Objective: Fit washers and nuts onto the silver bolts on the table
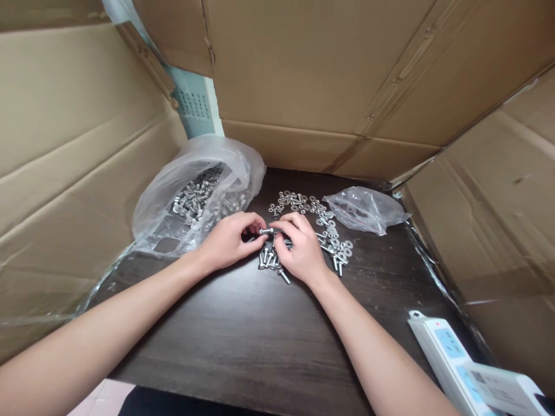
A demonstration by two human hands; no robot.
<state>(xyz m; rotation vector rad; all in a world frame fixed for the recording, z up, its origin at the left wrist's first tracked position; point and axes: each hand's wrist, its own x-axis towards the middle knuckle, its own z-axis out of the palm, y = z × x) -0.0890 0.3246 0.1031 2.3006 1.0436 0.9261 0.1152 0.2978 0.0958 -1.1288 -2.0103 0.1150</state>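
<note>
Brown cardboard panels [312, 69] stand around the left, top and right of the frame, enclosing a dark wood-grain table [208, 335]. Left of centre on it sits a large clear plastic bag [150, 202], its mouth gaping, with a heap of silvery bolts [197, 196] inside. A white power strip [433, 346] with pale blue socket faces lies slantwise in the lower right corner, a white plug-in block [503, 387] across its near part. A smaller, crumpled clear bag [366, 211] rests right of centre.

The left hand [234, 240] and right hand [301, 248] meet at the middle of the frame, fingers curled inward. Between them, just above the tabletop, is a single bolt [266, 231], pinched by the left fingertips toward its left end and by the right fingertips at its right end.

Loose bolts [271, 260] lie in a cluster just below the fingers, and flat washers [332, 228] are scattered behind and to the right of the right hand.
</note>
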